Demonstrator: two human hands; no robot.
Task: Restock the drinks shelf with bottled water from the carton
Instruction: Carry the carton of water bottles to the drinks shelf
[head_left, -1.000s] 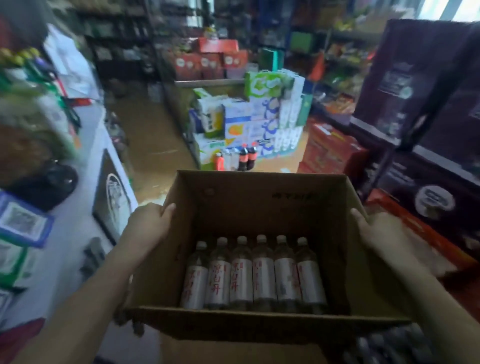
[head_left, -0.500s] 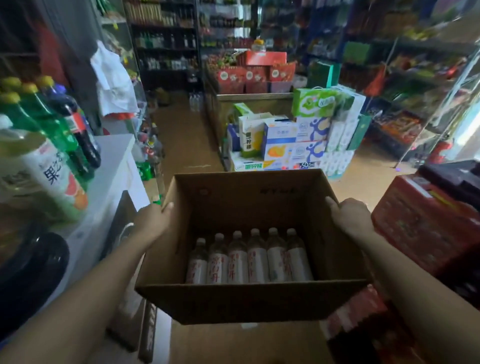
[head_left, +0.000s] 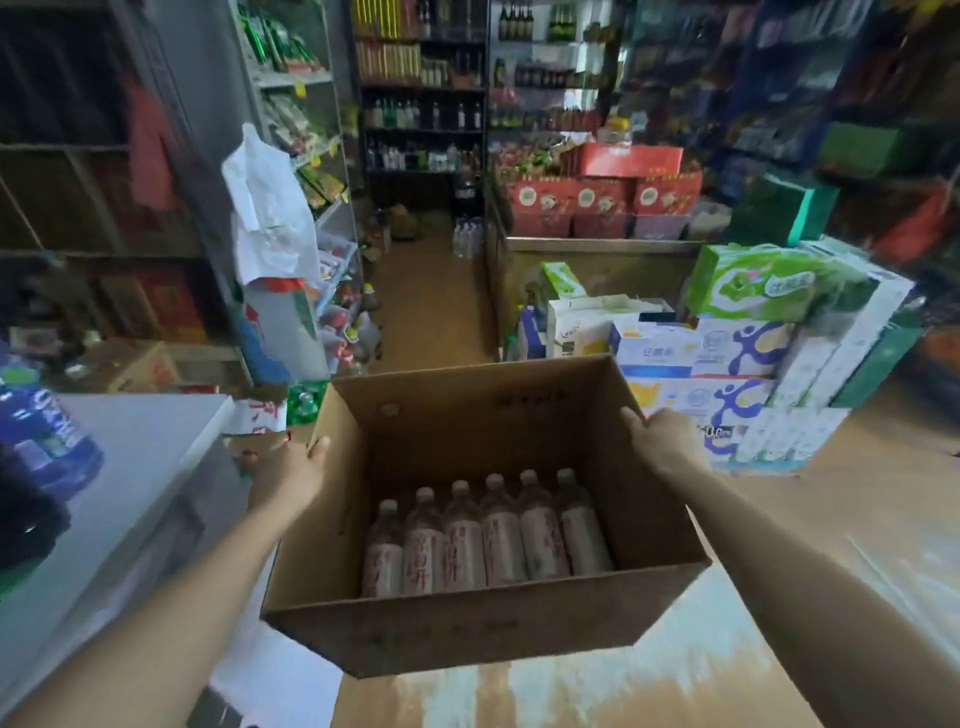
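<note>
I carry an open brown carton (head_left: 467, 629) in front of me, above the shop floor. Several water bottles (head_left: 488, 535) with white caps and red-lettered labels stand in a row along its near side. My left hand (head_left: 288, 470) presses flat against the carton's left wall, fingertips at the rim. On the opposite wall my right hand (head_left: 662, 441) holds the carton, with its fingers over the top edge. Shelves with bottled drinks (head_left: 423, 114) stand at the far end of the aisle.
A white counter (head_left: 140, 467) lies close on my left, with a blue-labelled bottle (head_left: 41, 431) on it. Stacked milk and tissue cartons (head_left: 727, 353) sit ahead on the right. Between them a brown-floored aisle (head_left: 431, 306) runs ahead, with goods lining its left side.
My view has swung left from the dark boxes toward the aisle, and the carton has come with it. Both hands keep their places on the carton's sides.
</note>
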